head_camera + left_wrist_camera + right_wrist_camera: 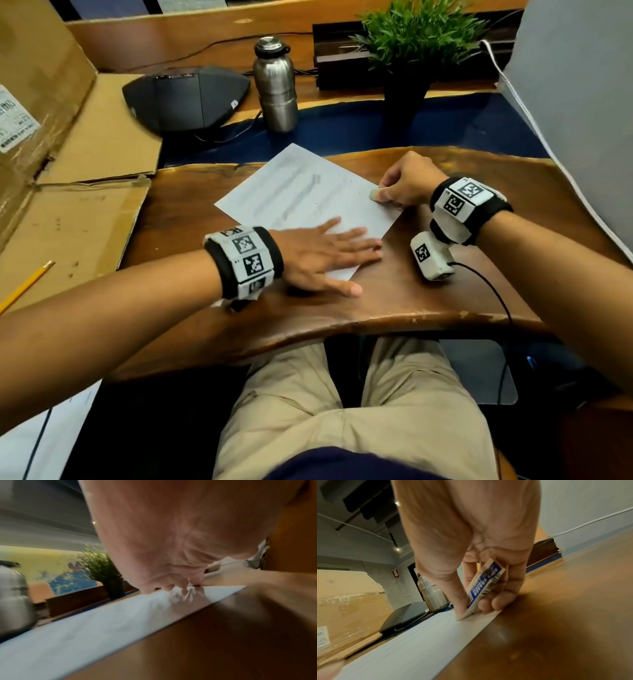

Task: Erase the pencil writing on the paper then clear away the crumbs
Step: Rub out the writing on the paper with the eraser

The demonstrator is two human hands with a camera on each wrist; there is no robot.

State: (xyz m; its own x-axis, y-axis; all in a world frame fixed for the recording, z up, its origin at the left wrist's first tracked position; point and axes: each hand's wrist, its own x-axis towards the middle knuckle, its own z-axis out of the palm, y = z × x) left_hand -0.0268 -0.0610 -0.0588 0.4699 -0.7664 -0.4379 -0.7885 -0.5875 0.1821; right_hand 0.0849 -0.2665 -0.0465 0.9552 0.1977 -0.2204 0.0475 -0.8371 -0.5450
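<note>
A white sheet of paper (301,195) with faint grey pencil smudges lies askew on the wooden desk (445,301). My left hand (329,257) lies flat with straight fingers on the paper's near corner, pressing it down; in the left wrist view the fingertips (171,588) touch the paper (102,622). My right hand (400,188) pinches a white eraser (374,195) at the paper's right edge. In the right wrist view the eraser (486,586), in a blue and white sleeve, is gripped between thumb and fingers, its bare tip on the paper (428,635).
A steel bottle (275,85), a black conference speaker (186,97) and a potted plant (414,51) stand behind the paper. Flattened cardboard (78,192) with a yellow pencil (25,284) lies at left. A grey panel (582,120) with a white cable rises at right.
</note>
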